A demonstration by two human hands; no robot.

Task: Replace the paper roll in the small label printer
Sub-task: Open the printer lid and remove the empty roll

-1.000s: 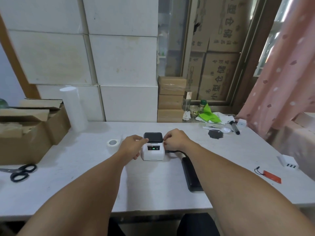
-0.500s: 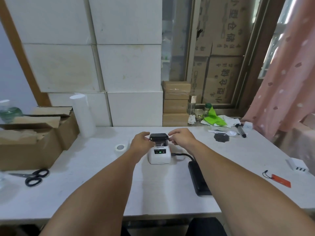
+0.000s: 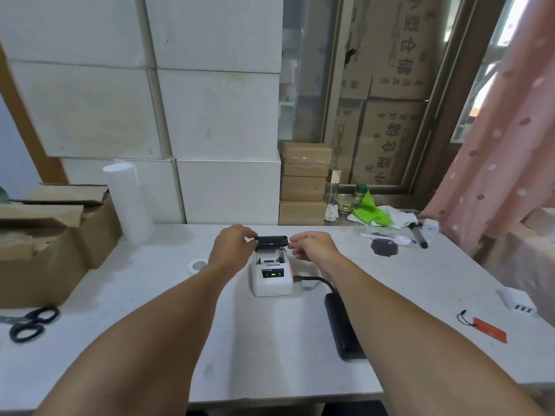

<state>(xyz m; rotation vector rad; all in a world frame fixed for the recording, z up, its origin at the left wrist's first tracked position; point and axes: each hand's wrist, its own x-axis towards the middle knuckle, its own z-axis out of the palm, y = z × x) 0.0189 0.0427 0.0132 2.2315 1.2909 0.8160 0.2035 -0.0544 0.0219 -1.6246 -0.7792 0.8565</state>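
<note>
The small white label printer (image 3: pixel 271 279) stands mid-table with a green light on its front. Its black lid (image 3: pixel 271 240) is swung up and back, so the paper bay shows. My left hand (image 3: pixel 232 246) pinches the lid's left end. My right hand (image 3: pixel 312 246) sits at the lid's right end with its fingertips against it. A small white paper roll (image 3: pixel 197 265) lies flat on the table to the left of the printer, just beside my left wrist.
A black cable runs from the printer's right side to a black power bank (image 3: pixel 344 325). Scissors (image 3: pixel 28 324) and open cardboard boxes (image 3: pixel 45 244) are at the left. A tall white roll (image 3: pixel 127 202) stands behind; a red tag (image 3: pixel 489 330) and white charger (image 3: pixel 518 303) lie right.
The printer's lid was flat and closed a second ago; both hands have lifted it up and back, exposing the bay. The view has shifted slightly.
</note>
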